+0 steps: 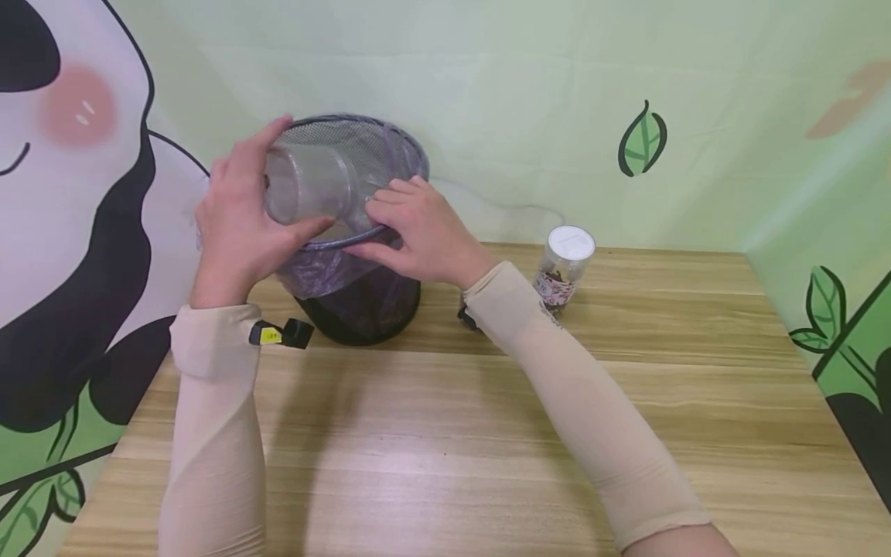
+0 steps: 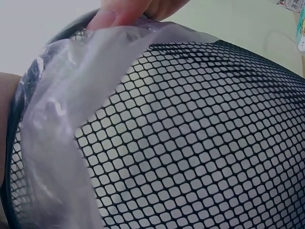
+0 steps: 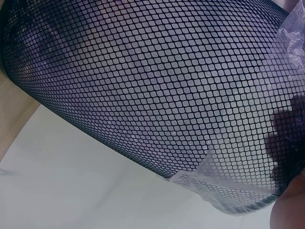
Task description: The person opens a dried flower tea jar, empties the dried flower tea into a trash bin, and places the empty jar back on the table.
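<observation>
In the head view, a black mesh wastebasket (image 1: 362,313) stands on the table, its rim covered by a translucent purplish bin bag (image 1: 316,271). My left hand (image 1: 237,209) holds a clear plastic container (image 1: 313,182) sideways at the basket's mouth, thumb and fingers spread around it. My right hand (image 1: 435,236) grips the near right rim, thumb outside and fingers inside over the bag. The left wrist view shows the folded bag edge (image 2: 57,143) over the mesh (image 2: 190,129), with a thumb (image 2: 112,19) at the rim. Through the mesh in the right wrist view, dark finger shapes (image 3: 288,143) show.
A clear jar (image 1: 564,267) with a white lid and printed label stands on the wooden table (image 1: 431,449), right of the basket. A panda-print backdrop (image 1: 515,100) closes off the back and sides. Wrist cameras, one of them black (image 1: 295,333), sit on both sleeves.
</observation>
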The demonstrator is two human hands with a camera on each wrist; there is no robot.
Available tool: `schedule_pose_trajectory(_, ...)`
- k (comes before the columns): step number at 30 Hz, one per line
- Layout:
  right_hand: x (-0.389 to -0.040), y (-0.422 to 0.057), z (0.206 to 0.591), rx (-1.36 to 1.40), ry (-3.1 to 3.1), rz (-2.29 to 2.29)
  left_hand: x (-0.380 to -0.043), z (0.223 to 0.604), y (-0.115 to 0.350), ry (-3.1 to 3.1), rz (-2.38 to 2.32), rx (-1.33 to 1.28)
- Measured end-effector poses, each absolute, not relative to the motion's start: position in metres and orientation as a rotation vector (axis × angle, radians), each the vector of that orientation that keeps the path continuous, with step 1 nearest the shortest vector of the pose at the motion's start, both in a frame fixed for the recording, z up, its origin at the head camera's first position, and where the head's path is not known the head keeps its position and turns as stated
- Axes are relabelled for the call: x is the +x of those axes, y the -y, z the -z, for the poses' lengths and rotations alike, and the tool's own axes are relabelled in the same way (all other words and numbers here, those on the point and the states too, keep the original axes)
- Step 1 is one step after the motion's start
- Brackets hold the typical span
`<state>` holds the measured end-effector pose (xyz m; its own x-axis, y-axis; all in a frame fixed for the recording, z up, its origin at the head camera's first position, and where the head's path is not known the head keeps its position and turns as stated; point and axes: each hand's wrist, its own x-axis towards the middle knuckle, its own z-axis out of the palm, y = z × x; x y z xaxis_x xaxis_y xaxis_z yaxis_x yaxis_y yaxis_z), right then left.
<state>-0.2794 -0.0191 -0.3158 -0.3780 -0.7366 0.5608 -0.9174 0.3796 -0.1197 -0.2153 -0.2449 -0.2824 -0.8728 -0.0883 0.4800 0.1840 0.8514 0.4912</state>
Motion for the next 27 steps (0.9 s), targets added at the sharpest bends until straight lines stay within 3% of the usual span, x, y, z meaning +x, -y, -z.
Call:
schedule_pose_trajectory(7,-0.2791,0.0191,0.3154,1.427,2.232,-0.588,-0.2131,0.2817,0.2434,2.491,0.815,0.012)
schedule_pose_trajectory(27,-0.2795,0.0203,0.3168,1.413,2.228,-0.561,-0.2124,0.2846,0.2461,2.488,0.756,-0.114)
